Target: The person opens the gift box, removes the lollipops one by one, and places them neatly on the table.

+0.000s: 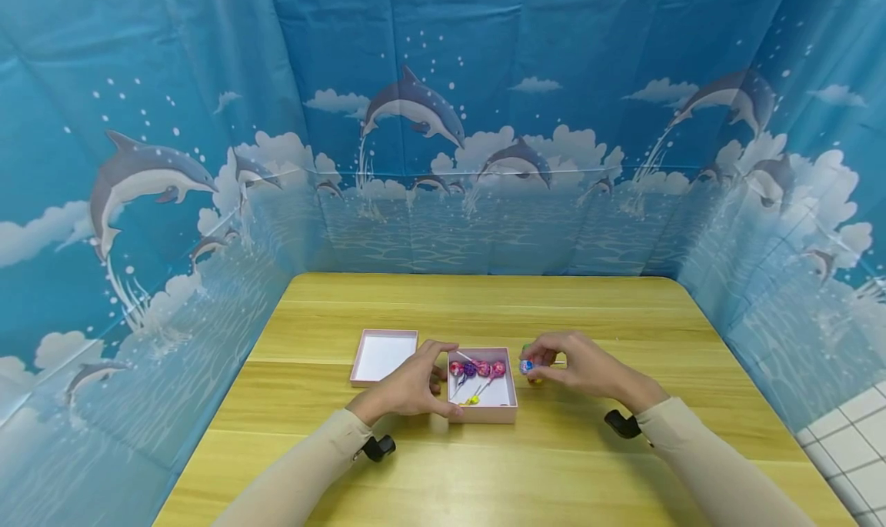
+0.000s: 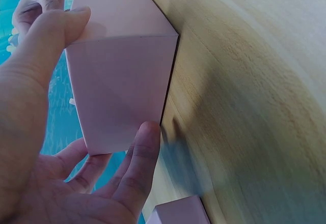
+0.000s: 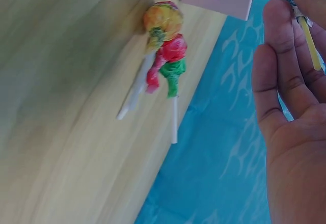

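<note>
A pink box [image 1: 482,415] with several lollipops [image 1: 484,369] inside sits on the table. My left hand [image 1: 410,385] grips its left side, thumb at the near corner and fingers reaching to the far one; the left wrist view shows the thumb [image 2: 76,26] on the box's pink wall [image 2: 122,91]. Just right of the box, my right hand [image 1: 577,363] pinches a blue-wrapped lollipop [image 1: 526,366] with a yellow stick [image 3: 309,43], raised over the table. Below that hand lie an orange lollipop [image 3: 163,23], a red one [image 3: 173,50] and a green one [image 3: 173,70].
The box lid [image 1: 385,356], white inside with a pink rim, lies left of the box. The wooden table [image 1: 484,304] ends at a blue dolphin-print curtain [image 1: 443,235] behind and along both sides.
</note>
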`<state>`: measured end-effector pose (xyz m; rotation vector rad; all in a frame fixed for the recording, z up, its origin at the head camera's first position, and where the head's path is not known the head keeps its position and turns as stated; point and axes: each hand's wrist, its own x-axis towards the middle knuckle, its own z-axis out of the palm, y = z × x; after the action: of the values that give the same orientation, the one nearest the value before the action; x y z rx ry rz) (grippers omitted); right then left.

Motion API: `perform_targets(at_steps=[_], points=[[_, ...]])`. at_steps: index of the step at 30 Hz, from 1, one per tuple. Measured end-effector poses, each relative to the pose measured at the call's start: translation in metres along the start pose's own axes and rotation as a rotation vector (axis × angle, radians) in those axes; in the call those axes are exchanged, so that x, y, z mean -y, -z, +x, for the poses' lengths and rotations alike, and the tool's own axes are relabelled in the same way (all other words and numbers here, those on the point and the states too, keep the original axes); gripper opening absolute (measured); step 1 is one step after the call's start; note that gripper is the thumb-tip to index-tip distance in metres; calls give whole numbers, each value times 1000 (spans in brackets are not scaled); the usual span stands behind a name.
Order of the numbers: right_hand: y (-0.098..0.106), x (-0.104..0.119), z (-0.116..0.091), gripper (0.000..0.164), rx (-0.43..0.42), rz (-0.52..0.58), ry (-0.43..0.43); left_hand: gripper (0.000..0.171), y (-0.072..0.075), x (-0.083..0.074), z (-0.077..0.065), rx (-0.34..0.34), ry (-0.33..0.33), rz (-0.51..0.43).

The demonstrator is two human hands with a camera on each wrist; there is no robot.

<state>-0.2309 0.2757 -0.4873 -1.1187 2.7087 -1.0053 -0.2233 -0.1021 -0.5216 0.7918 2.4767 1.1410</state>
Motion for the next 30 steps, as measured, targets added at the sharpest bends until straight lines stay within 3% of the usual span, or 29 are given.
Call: perform_targets(at_steps=[13,19,30], points=[[-4,-15,-19,23,-30,-52,-1,121,1,0,0,-5,6,-8],[-6,-19,-27,26,-36,-79,-39,121,1,-1,-1,-4,7,-2],[-14,-25,-31,23,26,-95,-69,120,0,-1,-1,-6,13,-3]])
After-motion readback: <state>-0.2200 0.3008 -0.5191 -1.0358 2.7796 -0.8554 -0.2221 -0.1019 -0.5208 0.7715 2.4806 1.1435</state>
